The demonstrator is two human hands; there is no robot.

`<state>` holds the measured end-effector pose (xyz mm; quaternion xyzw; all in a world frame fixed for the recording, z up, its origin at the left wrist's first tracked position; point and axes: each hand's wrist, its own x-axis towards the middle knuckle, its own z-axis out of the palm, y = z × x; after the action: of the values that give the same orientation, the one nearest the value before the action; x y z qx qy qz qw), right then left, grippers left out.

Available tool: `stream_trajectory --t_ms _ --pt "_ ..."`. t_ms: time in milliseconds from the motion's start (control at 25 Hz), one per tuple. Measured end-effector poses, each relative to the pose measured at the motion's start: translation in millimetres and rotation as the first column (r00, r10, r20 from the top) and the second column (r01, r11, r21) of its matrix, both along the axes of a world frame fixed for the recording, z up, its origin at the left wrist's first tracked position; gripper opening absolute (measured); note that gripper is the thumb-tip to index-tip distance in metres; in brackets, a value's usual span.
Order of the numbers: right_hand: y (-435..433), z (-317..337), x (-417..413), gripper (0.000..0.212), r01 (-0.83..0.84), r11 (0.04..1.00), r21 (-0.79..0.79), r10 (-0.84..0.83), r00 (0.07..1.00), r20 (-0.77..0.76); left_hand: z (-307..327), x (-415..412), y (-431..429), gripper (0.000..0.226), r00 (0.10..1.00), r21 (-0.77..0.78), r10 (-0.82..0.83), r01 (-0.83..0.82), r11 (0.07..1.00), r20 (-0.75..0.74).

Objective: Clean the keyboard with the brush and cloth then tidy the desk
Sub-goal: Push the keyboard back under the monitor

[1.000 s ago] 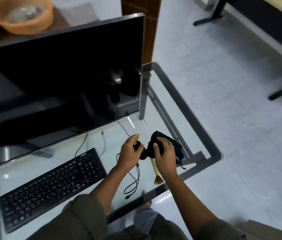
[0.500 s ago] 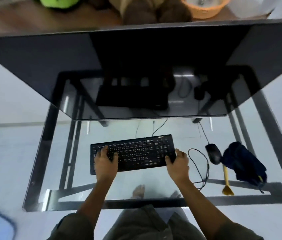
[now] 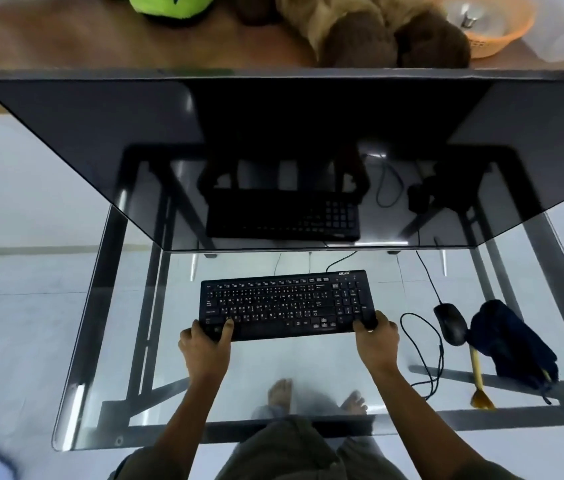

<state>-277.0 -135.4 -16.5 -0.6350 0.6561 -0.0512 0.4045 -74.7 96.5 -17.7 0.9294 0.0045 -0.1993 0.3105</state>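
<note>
Compared with half a second back, both hands are sitting lower on the keyboard (image 3: 285, 304), having slid from its sides down to the near corners. Left hand (image 3: 206, 344) is clamping the near-left corner, thumb curled over the keys; right hand (image 3: 377, 336) is pinching the near-right corner the same way, so both sets of fingers are closed on the board.

What matters for the next bit, I'd guess: the keyboard's long axis is running left-right, square to the monitor (image 3: 291, 161) and centred under it, so any nudge is going straight forward or back. The brush (image 3: 478, 375) and cloth (image 3: 512, 344) are lying off to the right, past the mouse (image 3: 451, 323) and its looped cable (image 3: 426, 355), so the right hand is way nearer to them.

Stuff-wise: matte black plastic keyboard with white legends, smooth see-through glass desk (image 3: 117, 341) on a dark metal frame, a crumpled soft navy cloth, and a yellowish brush with a slim handle pointing away, bristles fanning toward the near edge.
</note>
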Motion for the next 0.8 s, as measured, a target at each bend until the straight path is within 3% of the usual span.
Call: stream_trajectory --t_ms 360,640,800 --pt "-38.3 -0.8 57.9 0.015 0.09 0.996 -0.018 -0.087 0.988 0.126 -14.4 70.5 -48.0 0.056 0.98 -0.093 -0.172 0.181 0.979 0.098" --pt "-53.0 0.6 77.3 0.041 0.096 0.994 -0.046 -0.084 0.973 0.214 -20.2 93.8 -74.7 0.065 0.968 -0.083 -0.216 0.227 0.97 0.126" --pt "-49.4 4.4 77.0 0.059 0.154 0.987 0.034 -0.157 0.945 0.287 -21.6 93.4 -79.3 0.072 0.96 -0.027 -0.255 0.26 0.965 0.117"
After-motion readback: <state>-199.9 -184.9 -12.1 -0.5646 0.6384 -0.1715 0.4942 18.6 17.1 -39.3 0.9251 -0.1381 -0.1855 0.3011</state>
